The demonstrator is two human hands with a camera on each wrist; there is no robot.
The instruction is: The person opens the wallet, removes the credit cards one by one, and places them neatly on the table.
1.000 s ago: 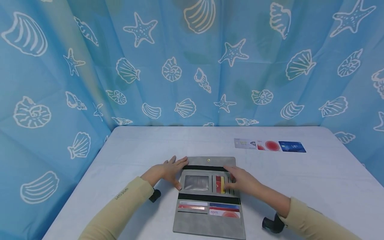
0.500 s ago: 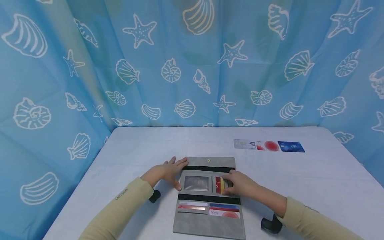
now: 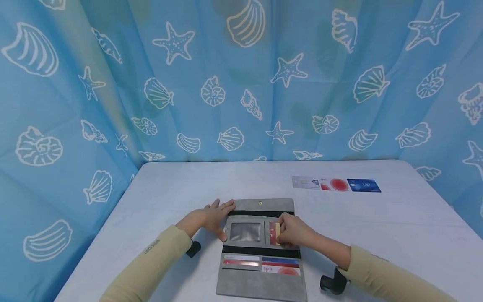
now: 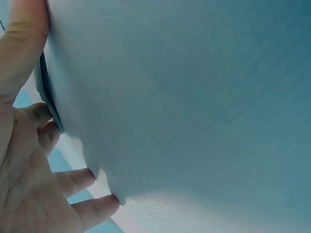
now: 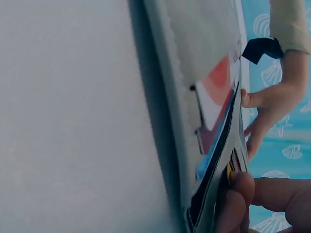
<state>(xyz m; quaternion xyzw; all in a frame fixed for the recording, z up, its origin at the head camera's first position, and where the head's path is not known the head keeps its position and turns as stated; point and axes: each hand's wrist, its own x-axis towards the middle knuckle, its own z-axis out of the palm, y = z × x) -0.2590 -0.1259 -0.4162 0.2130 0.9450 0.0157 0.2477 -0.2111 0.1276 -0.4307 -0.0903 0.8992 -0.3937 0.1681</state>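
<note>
A grey wallet (image 3: 260, 286) lies unfolded on the table. My left hand (image 3: 209, 219) rests at its upper left edge, fingers spread. My right hand (image 3: 296, 230) is at the inner right pocket and pinches a yellow card (image 3: 278, 232) between thumb and fingers; the card's right part is hidden. Just left of it, a red card (image 3: 272, 233) shows in the same pocket. In the right wrist view the fingertips (image 5: 243, 187) close on a sliver of yellow. The lower pockets hold several cards, one of them a white and red card (image 3: 281, 269).
Three cards lie in a row at the back right of the table (image 3: 181, 180): a silver card (image 3: 305, 182), a white and red card (image 3: 334, 184) and a blue card (image 3: 364, 185). A blue shell-patterned curtain (image 3: 234, 100) hangs behind. Black wrist devices (image 3: 333, 282) sit below the sleeves.
My right hand has moved slightly left over the pocket, and its fingers have gone from spread to pinching the yellow card. The left hand stays at the wallet's edge.
</note>
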